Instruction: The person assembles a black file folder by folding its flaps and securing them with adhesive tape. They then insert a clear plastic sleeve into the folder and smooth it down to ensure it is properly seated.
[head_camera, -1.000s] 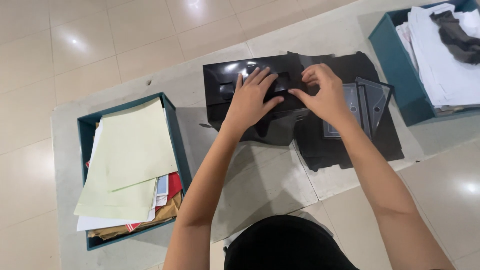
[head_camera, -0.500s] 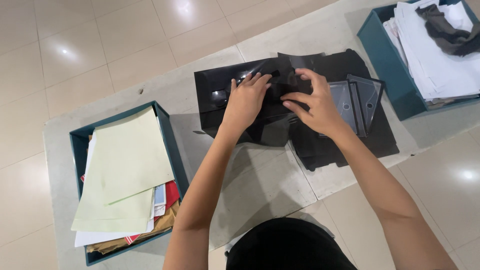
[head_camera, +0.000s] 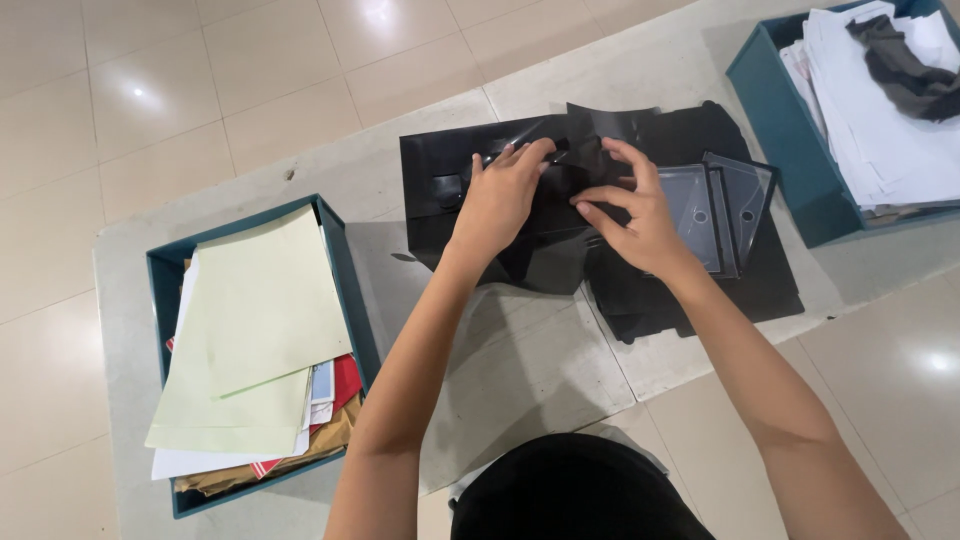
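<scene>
A glossy black folder (head_camera: 440, 215) lies on the grey stone table (head_camera: 530, 370), on top of other black sheets (head_camera: 760, 280). My left hand (head_camera: 500, 195) rests flat on the folder with its fingertips at a small clasp near the top edge. My right hand (head_camera: 635, 215) pinches a black flap of the same folder between thumb and fingers. Just right of my right hand lie clear plastic sleeves (head_camera: 730, 205) on the black sheets.
A teal box (head_camera: 160, 275) at the left holds pale green sheets (head_camera: 265, 310) over white, red and brown papers. Another teal box (head_camera: 770, 150) at the upper right holds white papers and a dark cloth (head_camera: 905, 70). Tiled floor surrounds the table.
Both hands have shifted closer together on the folder. My right hand went from lying flat to pinching the flap, and the folder's top edge has been lifted slightly.
</scene>
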